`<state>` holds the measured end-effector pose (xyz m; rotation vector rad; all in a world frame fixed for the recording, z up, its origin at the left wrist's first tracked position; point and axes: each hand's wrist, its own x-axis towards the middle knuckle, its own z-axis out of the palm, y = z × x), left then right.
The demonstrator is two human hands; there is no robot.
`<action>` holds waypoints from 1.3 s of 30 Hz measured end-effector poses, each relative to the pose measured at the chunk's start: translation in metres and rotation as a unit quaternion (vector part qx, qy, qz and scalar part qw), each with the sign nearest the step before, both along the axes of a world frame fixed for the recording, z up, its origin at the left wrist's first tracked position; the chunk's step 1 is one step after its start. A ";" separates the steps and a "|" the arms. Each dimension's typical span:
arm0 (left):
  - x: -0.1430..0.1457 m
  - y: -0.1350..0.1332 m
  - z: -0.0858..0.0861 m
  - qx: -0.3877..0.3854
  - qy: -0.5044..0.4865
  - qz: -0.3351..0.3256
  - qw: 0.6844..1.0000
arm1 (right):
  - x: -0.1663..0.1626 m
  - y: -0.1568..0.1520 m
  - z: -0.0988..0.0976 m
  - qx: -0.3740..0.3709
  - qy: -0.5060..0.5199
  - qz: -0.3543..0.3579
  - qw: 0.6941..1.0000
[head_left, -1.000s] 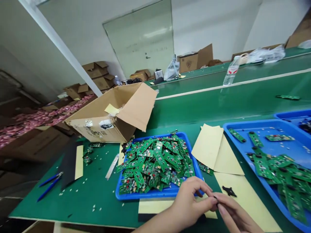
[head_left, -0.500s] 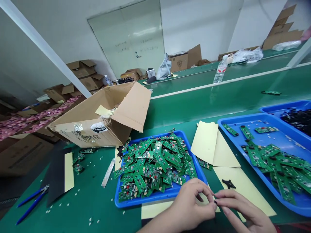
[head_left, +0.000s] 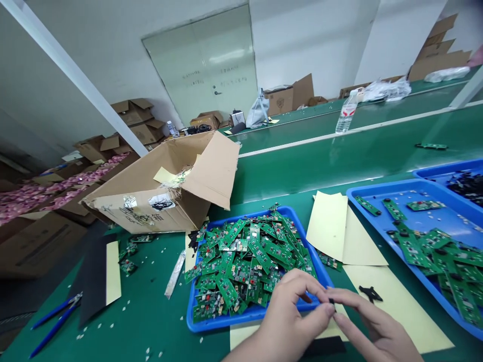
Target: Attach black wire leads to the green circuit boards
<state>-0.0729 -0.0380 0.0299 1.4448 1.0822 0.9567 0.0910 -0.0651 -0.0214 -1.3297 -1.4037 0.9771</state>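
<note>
My left hand (head_left: 289, 311) is closed in a pinch, thumb and forefinger meeting on a small black piece (head_left: 331, 301). From the other side, the fingertips of my right hand (head_left: 372, 322) press on the same piece; its exact kind is too small to make out. Both hands are over the near rim of a blue tray (head_left: 211, 327) heaped with green circuit boards (head_left: 241, 266). To the right of my right hand, small black parts (head_left: 370, 293) lie on a yellow paper sheet (head_left: 407, 311). Below the hands is a black strip (head_left: 325, 346).
A second blue tray (head_left: 356, 190) with more boards stands at right, and a tray of black parts (head_left: 470, 186) behind it. An open cardboard box (head_left: 181, 201) is at the back left. Blue-handled pliers (head_left: 56, 324) lie at left; a water bottle (head_left: 346, 113) stands at the back.
The view has shifted slightly, so the bench appears lower and further right. My hands have drawn closer together around the small black piece, which now shows more clearly between the fingertips.
</note>
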 end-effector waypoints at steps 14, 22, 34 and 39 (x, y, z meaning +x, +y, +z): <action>0.019 0.167 0.035 0.056 0.552 0.003 0.832 | 0.022 0.004 -0.010 -0.107 0.124 -0.124 0.979; 0.024 0.233 -0.004 -0.072 0.595 0.012 0.800 | 0.046 -0.004 -0.020 -0.094 0.098 -0.075 0.988; 0.006 0.195 0.023 0.005 0.384 0.092 0.919 | 0.049 -0.006 -0.021 -0.032 0.051 -0.167 0.984; 0.024 0.117 0.047 0.014 0.209 0.008 0.978 | 0.051 0.010 0.012 0.110 -0.063 -0.155 0.980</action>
